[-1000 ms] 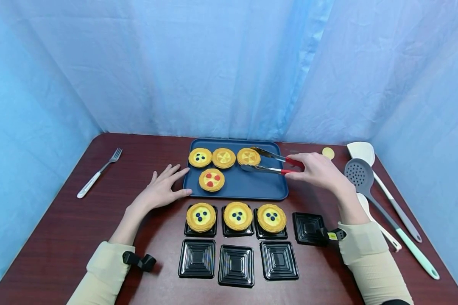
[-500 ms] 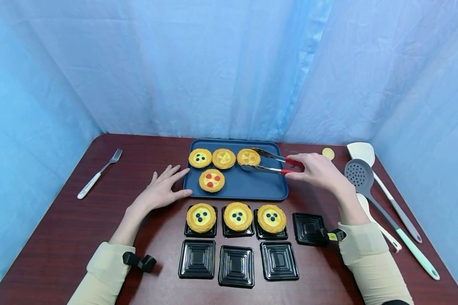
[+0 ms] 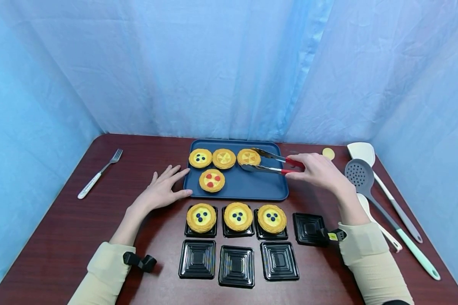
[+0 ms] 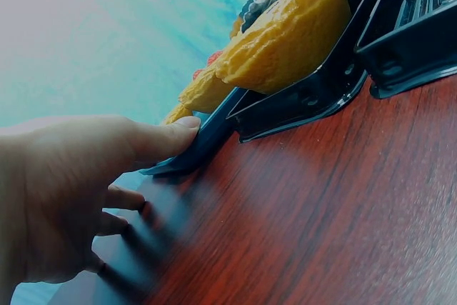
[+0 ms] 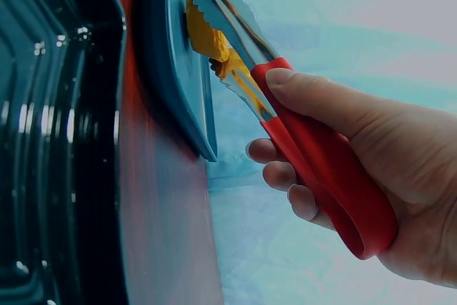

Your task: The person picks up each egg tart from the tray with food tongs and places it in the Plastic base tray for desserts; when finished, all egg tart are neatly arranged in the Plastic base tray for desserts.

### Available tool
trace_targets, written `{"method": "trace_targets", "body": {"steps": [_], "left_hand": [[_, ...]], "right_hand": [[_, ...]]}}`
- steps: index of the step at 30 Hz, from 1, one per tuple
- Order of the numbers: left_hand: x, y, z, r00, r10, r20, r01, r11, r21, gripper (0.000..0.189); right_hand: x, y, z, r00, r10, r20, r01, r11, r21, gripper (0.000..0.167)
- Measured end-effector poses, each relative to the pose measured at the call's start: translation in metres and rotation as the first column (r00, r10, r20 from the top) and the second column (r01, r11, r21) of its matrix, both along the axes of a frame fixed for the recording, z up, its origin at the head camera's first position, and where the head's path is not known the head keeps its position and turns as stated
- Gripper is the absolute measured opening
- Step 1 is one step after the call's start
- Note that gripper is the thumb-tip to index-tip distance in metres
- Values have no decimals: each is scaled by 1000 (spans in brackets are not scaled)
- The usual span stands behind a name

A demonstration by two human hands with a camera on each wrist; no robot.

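Note:
My right hand point(image 3: 316, 171) grips red-handled metal tongs point(image 5: 321, 162), thumb on one handle and fingers curled round the other. In the head view the spread tips of the tongs lie on either side of a plain yellow egg tart point(image 3: 248, 157) at the back right of a blue tray point(image 3: 252, 186). Beside it on the tray are another plain tart point(image 3: 224, 159), a blueberry-topped tart point(image 3: 200, 158) and a tart with red fruit point(image 3: 211, 181). My left hand point(image 3: 162, 188) lies with fingers spread at the tray's left edge, its thumb touching the rim point(image 4: 196, 151).
In front of the tray, blueberry tarts point(image 3: 238, 216) sit in black plastic trays, with several bare black trays point(image 3: 236, 266) nearby. A fork point(image 3: 99, 174) lies at the left. At the right are a slotted skimmer point(image 3: 360, 173), a white spatula point(image 3: 361, 151) and a yellow disc point(image 3: 328, 153).

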State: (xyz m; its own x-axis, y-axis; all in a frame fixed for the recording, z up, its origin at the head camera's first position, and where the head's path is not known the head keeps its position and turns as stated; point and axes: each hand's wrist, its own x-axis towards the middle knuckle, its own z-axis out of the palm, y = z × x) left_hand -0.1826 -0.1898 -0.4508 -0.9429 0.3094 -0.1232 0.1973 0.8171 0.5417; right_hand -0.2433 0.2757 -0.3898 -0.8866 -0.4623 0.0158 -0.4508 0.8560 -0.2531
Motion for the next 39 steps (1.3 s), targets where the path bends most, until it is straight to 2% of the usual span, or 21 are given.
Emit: {"method": "trace_targets", "body": {"steps": [14, 20, 25, 32, 35, 39], "left_hand": [[-2, 1, 1, 1000, -5, -2, 5, 1000, 5, 79], [-6, 2, 0, 1000, -9, -4, 9, 1000, 2, 80], [-8, 3, -2, 1000, -13, -2, 13, 1000, 2, 80], [-7, 0, -2, 1000, -15, -6, 15, 1000, -4, 80], [-6, -2, -1, 1000, -13, -9, 13, 1000, -5, 80], [-5, -5, 0, 1000, -7, -5, 7, 1000, -7, 79]], "right_hand": [[1, 2, 3, 1000, 5, -3, -5, 1000, 7, 56], [9, 14, 13, 1000, 0, -11, 0, 1000, -2, 56], [27, 37, 35, 999, 25, -48, -23, 999, 33, 55], [66, 80, 65, 999, 29, -32, -26, 997, 73, 54], [82, 99, 72, 998, 34, -59, -30, 997, 69, 52], [100, 120, 72, 994, 41, -102, -36, 998, 55, 52]]}}
